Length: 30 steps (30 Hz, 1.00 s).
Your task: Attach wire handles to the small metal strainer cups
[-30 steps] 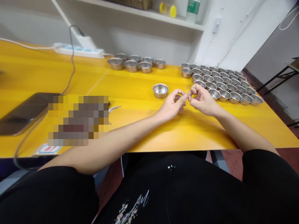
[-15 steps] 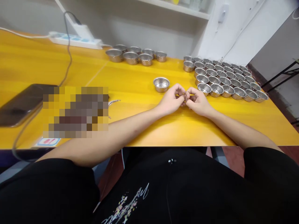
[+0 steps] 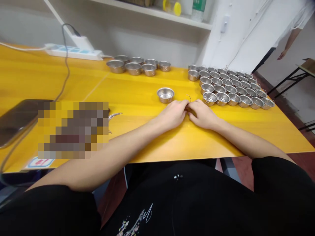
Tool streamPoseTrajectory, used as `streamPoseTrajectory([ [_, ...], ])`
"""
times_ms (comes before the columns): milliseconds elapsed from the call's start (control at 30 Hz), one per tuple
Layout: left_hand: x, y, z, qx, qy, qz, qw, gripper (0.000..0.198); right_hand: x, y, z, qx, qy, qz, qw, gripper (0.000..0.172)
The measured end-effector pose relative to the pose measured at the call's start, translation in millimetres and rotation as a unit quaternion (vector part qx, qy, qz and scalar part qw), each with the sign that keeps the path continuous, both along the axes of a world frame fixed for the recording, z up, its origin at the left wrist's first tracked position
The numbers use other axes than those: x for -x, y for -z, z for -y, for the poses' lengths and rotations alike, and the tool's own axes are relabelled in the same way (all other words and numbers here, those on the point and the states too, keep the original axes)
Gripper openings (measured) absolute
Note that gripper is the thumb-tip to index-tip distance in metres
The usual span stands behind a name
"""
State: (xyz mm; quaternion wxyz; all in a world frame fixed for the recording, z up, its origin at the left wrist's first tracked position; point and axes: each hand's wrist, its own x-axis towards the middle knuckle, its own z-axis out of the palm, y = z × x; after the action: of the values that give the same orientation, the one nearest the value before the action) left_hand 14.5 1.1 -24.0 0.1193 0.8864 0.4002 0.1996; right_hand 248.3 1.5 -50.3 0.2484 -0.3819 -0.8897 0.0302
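Note:
My left hand point(image 3: 173, 113) and my right hand point(image 3: 201, 114) rest knuckles up on the yellow table point(image 3: 137, 98), fingertips meeting. Between them they pinch a thin bent wire handle point(image 3: 189, 97) whose curved end pokes up above the fingers. Both hands are closed on it. A single small steel strainer cup point(image 3: 165, 94) stands just beyond my left hand. To the right of my right hand lies a packed block of several steel strainer cups point(image 3: 228, 87).
A row of several steel cups point(image 3: 137, 66) sits at the back by the wall. A power strip point(image 3: 73, 52) with a cable, a dark phone point(image 3: 17, 118) and loose wire handles point(image 3: 114, 115) lie to the left. Another person point(image 3: 292, 32) stands at the far right.
My hands dropped from a raised pinch to rest low on the table, palms turned down, still holding the wire between them. The view shifted slightly, and a person appeared at far right.

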Motion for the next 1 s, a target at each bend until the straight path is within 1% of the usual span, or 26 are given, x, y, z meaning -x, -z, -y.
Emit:
streamPoseTrajectory([
  [100, 1.8, 0.8, -2.5, 0.002, 0.001, -0.012, 1.000, 0.038, 2.3, -1.4, 4.6, 0.003, 0.012, 0.052, 0.999, 0.036],
  [200, 3.7, 4.1, -7.7, 0.000, 0.006, 0.010, 1.000, 0.036, 1.3, -2.1, 5.4, 0.019, 0.007, 0.047, 0.999, 0.040],
  [267, 4.0, 5.6, -10.5, -0.005, 0.013, 0.037, 0.999, 0.038, -1.7, -1.3, 2.7, 0.025, -0.001, 0.023, 0.999, 0.040],
  [333, 3.5, 4.8, -12.2, -0.018, 0.020, 0.077, 0.997, 0.044, -5.2, 0.4, -1.8, 0.032, -0.003, -0.022, 0.999, 0.041],
  [400, 3.4, 1.1, -13.7, -0.047, 0.025, 0.137, 0.989, 0.048, -8.1, 2.5, -6.3, 0.032, 0.002, -0.072, 0.997, 0.043],
  [500, 6.9, -6.8, -19.1, -0.108, 0.026, 0.239, 0.965, 0.046, -10.1, 5.4, -9.8, 0.013, 0.005, -0.103, 0.995, 0.051],
  [567, 12.3, -9.0, -27.3, -0.141, 0.009, 0.279, 0.950, 0.044, -9.8, 7.1, -9.6, 0.006, 0.010, -0.090, 0.996, 0.059],
  [667, 21.9, -1.7, -45.3, -0.164, -0.064, 0.284, 0.943, 0.047, -8.1, 8.9, -7.5, 0.027, 0.037, -0.040, 0.998, 0.069],
  [700, 24.4, 2.9, -51.2, -0.160, -0.099, 0.279, 0.942, 0.051, -7.3, 9.0, -6.8, 0.043, 0.049, -0.018, 0.998, 0.071],
  [767, 26.8, 12.3, -60.2, -0.124, -0.165, 0.261, 0.943, 0.064, -6.0, 8.4, -5.5, 0.081, 0.063, 0.024, 0.994, 0.075],
  [833, 25.8, 19.0, -63.5, -0.063, -0.216, 0.223, 0.948, 0.077, -5.0, 6.5, -4.4, 0.097, 0.058, 0.042, 0.993, 0.069],
  [900, 22.7, 21.8, -61.8, -0.006, -0.240, 0.178, 0.954, 0.085, -4.4, 3.9, -3.5, 0.082, 0.037, 0.029, 0.996, 0.056],
  [933, 20.9, 22.5, -59.9, 0.013, -0.241, 0.160, 0.957, 0.087, -4.2, 2.7, -3.1, 0.069, 0.026, 0.016, 0.997, 0.050],
  [1000, 17.9, 24.2, -56.0, 0.025, -0.226, 0.147, 0.963, 0.090, -3.7, 0.4, -2.7, 0.050, 0.006, -0.007, 0.999, 0.040],
])
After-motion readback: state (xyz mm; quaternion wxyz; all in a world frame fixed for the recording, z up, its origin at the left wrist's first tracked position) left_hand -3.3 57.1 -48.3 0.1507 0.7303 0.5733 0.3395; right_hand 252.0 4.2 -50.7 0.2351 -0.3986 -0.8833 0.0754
